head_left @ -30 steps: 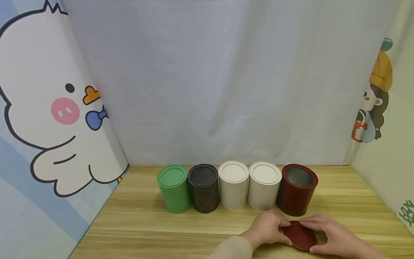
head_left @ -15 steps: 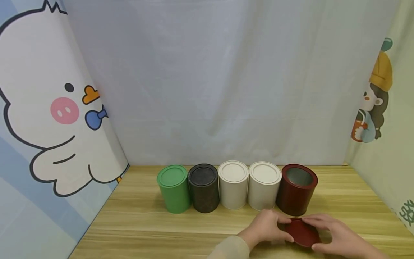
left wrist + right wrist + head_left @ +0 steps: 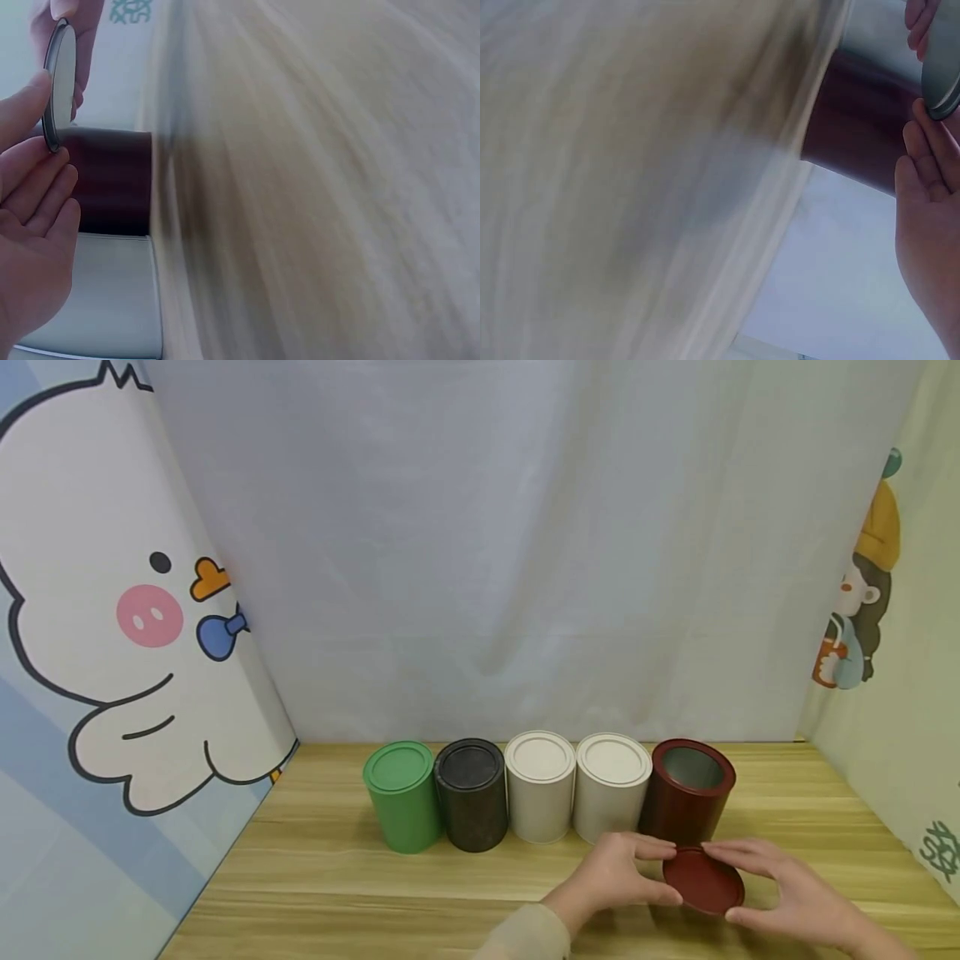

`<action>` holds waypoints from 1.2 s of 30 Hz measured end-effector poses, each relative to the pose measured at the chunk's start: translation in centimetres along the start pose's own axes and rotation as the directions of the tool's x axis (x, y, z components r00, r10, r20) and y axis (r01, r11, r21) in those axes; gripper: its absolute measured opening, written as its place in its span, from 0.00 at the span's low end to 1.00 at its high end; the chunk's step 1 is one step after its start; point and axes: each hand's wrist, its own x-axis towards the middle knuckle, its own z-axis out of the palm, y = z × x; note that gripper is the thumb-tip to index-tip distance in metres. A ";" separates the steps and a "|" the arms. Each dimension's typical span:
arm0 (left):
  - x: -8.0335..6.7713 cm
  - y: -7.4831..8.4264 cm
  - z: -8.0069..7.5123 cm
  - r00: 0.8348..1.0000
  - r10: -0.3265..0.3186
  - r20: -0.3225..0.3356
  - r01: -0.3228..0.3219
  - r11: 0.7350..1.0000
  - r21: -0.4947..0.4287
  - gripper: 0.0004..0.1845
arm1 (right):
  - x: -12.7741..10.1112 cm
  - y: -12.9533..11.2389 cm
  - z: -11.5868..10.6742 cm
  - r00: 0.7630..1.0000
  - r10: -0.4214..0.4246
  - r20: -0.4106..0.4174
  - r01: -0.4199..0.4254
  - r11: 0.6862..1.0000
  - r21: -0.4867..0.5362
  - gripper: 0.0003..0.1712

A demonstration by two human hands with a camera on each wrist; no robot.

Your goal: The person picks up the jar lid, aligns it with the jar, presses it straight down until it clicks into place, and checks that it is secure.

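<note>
A round dark red lid (image 3: 703, 882) is held between both hands, just in front of the dark red can (image 3: 684, 810). My left hand (image 3: 618, 878) pinches its left edge between thumb and fingers. On the opposite edge, my right hand (image 3: 787, 893) grips it the same way. The can's top is uncovered and its grey inside shows. In the left wrist view the lid (image 3: 63, 82) is off the table, its pale underside facing the wood. The right wrist view cuts off part of the lid (image 3: 939, 71), beside the right fingers.
Left of the dark red can stand two white cans (image 3: 609, 797), a black can (image 3: 472, 802) and a green can (image 3: 408, 810) in a row, all with lids on. A grey-white curtain (image 3: 480, 568) hangs behind the wooden table (image 3: 360, 902). Printed cloths flank both sides.
Both hands have moved the lid forward and up, from near the table's front toward the dark red can. The cans stand where they were.
</note>
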 end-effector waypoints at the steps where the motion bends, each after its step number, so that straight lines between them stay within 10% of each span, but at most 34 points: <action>1: 0.0 0.1 -0.1 1.000 -0.003 -0.007 0.003 1.000 -0.021 0.27 | 0.1 -0.2 -0.1 1.000 0.011 -0.001 -0.011 1.000 0.003 0.42; 19: 0.6 1.6 -2.5 0.986 0.138 -0.097 -0.140 0.990 -0.012 0.28 | 2.0 -1.4 -2.2 0.998 -0.013 -0.055 0.015 0.999 0.041 0.46; 36: 1.7 3.6 -4.5 0.977 0.138 -0.164 -0.125 0.989 0.084 0.28 | 4.2 -1.5 -4.0 0.994 -0.007 -0.112 0.009 1.000 0.019 0.47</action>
